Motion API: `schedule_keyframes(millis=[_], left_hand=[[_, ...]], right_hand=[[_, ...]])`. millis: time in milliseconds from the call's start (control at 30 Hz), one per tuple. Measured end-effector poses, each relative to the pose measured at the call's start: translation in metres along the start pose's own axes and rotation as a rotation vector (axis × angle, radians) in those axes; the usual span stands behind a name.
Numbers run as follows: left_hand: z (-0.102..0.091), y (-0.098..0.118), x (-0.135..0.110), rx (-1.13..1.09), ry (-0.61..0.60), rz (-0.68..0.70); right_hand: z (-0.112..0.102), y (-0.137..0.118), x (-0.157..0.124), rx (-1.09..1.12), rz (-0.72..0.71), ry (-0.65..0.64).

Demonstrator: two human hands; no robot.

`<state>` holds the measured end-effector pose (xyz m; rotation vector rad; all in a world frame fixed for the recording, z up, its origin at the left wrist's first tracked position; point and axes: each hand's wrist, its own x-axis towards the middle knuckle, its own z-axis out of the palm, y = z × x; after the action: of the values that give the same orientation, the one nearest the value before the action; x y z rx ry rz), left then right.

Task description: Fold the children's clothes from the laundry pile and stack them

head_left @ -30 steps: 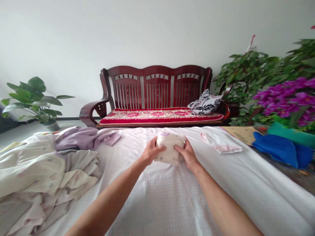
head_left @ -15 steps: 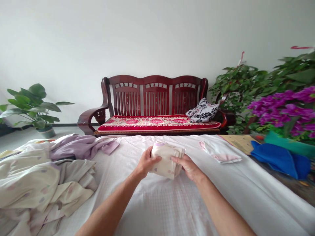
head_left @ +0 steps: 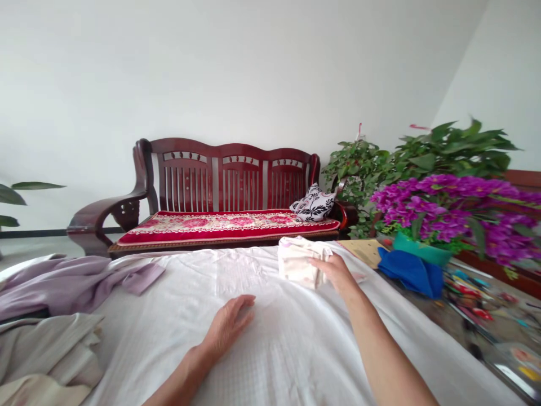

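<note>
My right hand [head_left: 335, 269] grips the right side of a folded cream garment [head_left: 298, 266] with purple trim, thumb on its near face. The bundle is at the far right part of the white cloth [head_left: 177, 316]. Behind it and my hand, another folded garment [head_left: 358, 277], white and pink, is mostly hidden. My left hand [head_left: 230, 324] hovers low over the middle of the cloth, fingers apart and holding nothing.
A lilac garment [head_left: 84, 282] and a crumpled grey garment [head_left: 46, 344] lie at the left. Beyond the cloth stands a wooden bench [head_left: 236, 163]. On the right are a blue cloth [head_left: 412, 273], a pot of purple flowers [head_left: 448, 211] and scattered small items [head_left: 477, 304].
My left hand has let go of the folded cream garment and drawn back toward me. My right hand has carried it over to the white and pink garment. The view has turned right.
</note>
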<state>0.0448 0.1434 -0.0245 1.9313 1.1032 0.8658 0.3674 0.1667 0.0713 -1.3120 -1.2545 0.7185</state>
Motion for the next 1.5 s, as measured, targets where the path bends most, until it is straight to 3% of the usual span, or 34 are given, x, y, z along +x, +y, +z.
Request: schedule_keyframes(millis=[133, 233, 333, 433, 567, 733, 1033, 1200, 1300, 1400, 1500], left_hand=[[0.002, 0.005, -0.001, 0.190, -0.047, 0.101], [0.003, 0.006, -0.001, 0.215, -0.048, 0.111], [0.005, 0.004, -0.001, 0.221, -0.048, 0.123], [0.005, 0.001, -0.001, 0.220, -0.053, 0.131], [0.005, 0.003, -0.002, 0.209, -0.059, 0.137], [0.004, 0.006, -0.002, 0.190, -0.053, 0.144], [0.005, 0.001, -0.001, 0.220, -0.072, 0.173], [0.006, 0.000, -0.001, 0.218, -0.066, 0.188], [0.007, 0.000, -0.001, 0.216, -0.063, 0.200], [0.006, 0.001, -0.001, 0.224, -0.062, 0.203], [0.006, 0.003, -0.001, 0.231, -0.060, 0.204]], right_hand=[[-0.053, 0.004, 0.037, -0.421, -0.172, 0.464], [-0.081, 0.012, 0.049, -0.733, -0.410, 0.592], [-0.092, 0.038, 0.039, -0.943, -0.523, 0.448], [-0.091, 0.072, 0.023, -1.135, -0.425, 0.233], [-0.090, 0.094, 0.019, -1.179, -0.353, 0.171], [-0.094, 0.090, 0.027, -1.200, -0.336, 0.156], [-0.114, 0.100, 0.005, -1.122, -0.425, 0.139], [-0.112, 0.094, 0.002, -1.121, -0.366, 0.088], [-0.116, 0.085, 0.006, -1.061, -0.252, 0.061], [-0.119, 0.068, 0.018, -1.000, -0.115, 0.143], [-0.112, 0.049, 0.037, -0.986, -0.137, 0.227]])
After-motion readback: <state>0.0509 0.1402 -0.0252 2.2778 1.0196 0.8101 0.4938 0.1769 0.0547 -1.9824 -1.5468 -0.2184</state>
